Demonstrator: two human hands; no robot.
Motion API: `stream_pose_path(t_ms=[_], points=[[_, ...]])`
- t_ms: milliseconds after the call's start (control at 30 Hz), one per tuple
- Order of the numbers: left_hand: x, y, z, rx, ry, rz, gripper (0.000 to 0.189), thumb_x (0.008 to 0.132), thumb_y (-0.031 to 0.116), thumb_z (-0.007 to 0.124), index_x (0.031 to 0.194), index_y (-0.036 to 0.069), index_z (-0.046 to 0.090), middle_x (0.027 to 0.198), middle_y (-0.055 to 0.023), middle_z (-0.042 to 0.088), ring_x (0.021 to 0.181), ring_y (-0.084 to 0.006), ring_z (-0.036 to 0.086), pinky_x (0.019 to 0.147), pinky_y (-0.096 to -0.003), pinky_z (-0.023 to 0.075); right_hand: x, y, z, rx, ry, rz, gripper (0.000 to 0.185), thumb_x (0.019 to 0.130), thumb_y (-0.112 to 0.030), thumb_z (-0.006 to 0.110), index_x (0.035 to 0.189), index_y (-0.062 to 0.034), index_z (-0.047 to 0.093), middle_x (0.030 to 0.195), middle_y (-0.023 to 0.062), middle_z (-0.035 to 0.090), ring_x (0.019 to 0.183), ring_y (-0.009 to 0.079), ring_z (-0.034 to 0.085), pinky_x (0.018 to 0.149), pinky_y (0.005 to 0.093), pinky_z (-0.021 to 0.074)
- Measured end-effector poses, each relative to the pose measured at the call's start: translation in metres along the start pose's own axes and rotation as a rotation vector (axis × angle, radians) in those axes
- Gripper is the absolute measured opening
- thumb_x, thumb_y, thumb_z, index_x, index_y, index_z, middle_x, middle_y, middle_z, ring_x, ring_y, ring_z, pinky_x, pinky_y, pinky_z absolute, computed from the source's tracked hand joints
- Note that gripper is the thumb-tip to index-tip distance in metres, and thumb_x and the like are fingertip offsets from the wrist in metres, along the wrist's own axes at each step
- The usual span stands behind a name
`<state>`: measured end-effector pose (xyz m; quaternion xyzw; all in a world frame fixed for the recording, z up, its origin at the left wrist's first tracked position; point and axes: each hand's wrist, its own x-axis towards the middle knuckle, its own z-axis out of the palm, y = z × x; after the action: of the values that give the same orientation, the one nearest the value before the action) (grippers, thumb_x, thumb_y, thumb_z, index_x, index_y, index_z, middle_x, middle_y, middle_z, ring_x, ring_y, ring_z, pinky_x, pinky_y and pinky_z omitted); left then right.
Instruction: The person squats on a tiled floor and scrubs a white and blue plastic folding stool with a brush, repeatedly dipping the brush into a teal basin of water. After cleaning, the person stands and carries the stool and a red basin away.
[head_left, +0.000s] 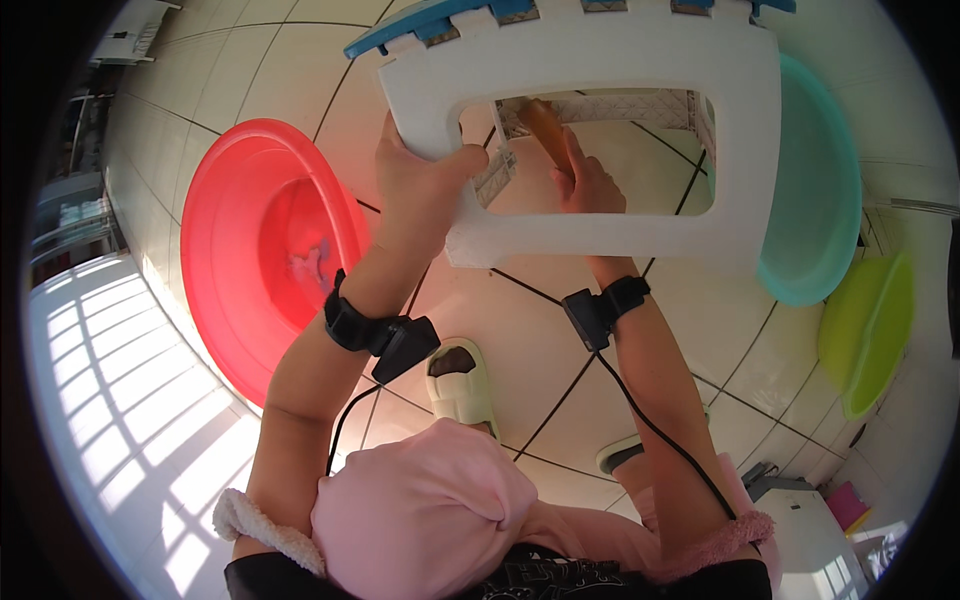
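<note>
A folding step stool (735, 150) of white plastic, with a blue top, is tilted up in front of me. My left hand (420, 176) grips its left leg panel, thumb over the inner edge of the opening. Through that opening my right hand (598, 184) shows, closed around a brown handle (547, 131), possibly of a brush. The handle's far end reaches toward the stool's ribbed inner side, and its tip is partly hidden by the frame. Black straps with small devices and cables sit on both forearms.
At my left stands a red plastic basin (217, 247) with a small pink thing (307, 264) inside. A teal basin (814, 187) is right of the stool, and a lime green basin (862, 337) leans near the wall. Tiled floor (540, 337) lies below, with my slippers (461, 382) on it.
</note>
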<state>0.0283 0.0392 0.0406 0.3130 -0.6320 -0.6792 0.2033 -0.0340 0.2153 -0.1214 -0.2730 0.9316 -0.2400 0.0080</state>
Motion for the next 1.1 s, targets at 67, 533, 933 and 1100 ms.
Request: stream_pose_path(t_ms=[67,533,933,1100], points=[[0.002,0.001,-0.001,-0.002,0.002,0.008,0.049,0.064,-0.001,0.071,0.110,0.000,0.054,0.088,-0.0052,0.058,0.072,-0.0151,0.058,0.063,-0.0300,0.0492,-0.012,-0.005,0.006,-0.033,-0.106,-0.043,0.065,0.094,-0.019,0.066,0.154,-0.0170,0.040,0.083,0.0091,0.062,0.071,0.0275,0.062,0.065,0.0420,0.0515],[0.002,0.000,-0.026,-0.133,-0.047,-0.084,0.040,0.070,-0.004,0.063,0.107,0.003,0.050,0.087,-0.0066,0.053,0.074,-0.0180,0.056,0.064,-0.0347,0.0496,0.023,-0.005,-0.016,0.700,-0.066,0.429,0.059,0.081,-0.024,0.083,0.124,0.0011,0.051,0.087,0.0061,0.062,0.073,0.0166,0.060,0.068,0.0321,0.0510],[-0.015,-0.026,-0.024,-0.247,-0.063,-0.206,0.039,0.069,-0.006,0.060,0.105,0.004,0.048,0.084,-0.0052,0.050,0.071,-0.0167,0.052,0.062,-0.0329,0.0460,0.047,0.006,0.003,0.550,0.354,0.409,0.045,0.082,-0.011,0.079,0.113,0.0022,0.049,0.103,0.0135,0.057,0.089,0.0244,0.058,0.083,0.0377,0.0490],[-0.015,-0.033,-0.018,-0.128,-0.079,-0.153,0.047,0.068,-0.002,0.065,0.112,0.000,0.049,0.092,-0.0052,0.055,0.083,-0.0139,0.054,0.073,-0.0301,0.0469,0.040,0.030,0.000,0.498,0.288,0.426,0.043,0.086,-0.009,0.075,0.121,0.0004,0.052,0.092,0.0097,0.066,0.083,0.0271,0.065,0.081,0.0386,0.0521]])
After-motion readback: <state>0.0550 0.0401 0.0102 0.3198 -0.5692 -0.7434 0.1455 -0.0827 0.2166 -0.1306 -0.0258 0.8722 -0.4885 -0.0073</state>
